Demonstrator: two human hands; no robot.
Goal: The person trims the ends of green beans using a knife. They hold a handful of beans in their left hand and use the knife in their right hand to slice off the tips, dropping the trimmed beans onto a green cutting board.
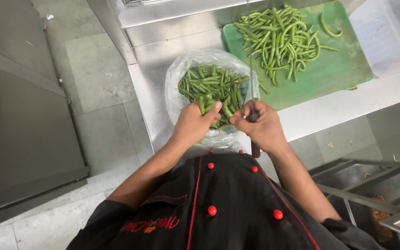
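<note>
My left hand [195, 121] grips a small bunch of green beans [208, 105] over an open clear plastic bag [177, 74] full of green beans [211, 85]. My right hand [262, 125] is closed around a knife with a dark handle [255, 149]; its thin blade [251, 69] points away from me, and the fingertips touch a bean [228, 111] beside the left hand. A loose pile of green beans [278, 39] lies on a green cutting board [334, 69] beyond the bag.
The bag and board rest on a steel counter [329, 109]. A clear plastic tub [380, 41] stands at the far right. Grey floor tiles [98, 74] lie to the left, a metal rack [376, 185] at lower right.
</note>
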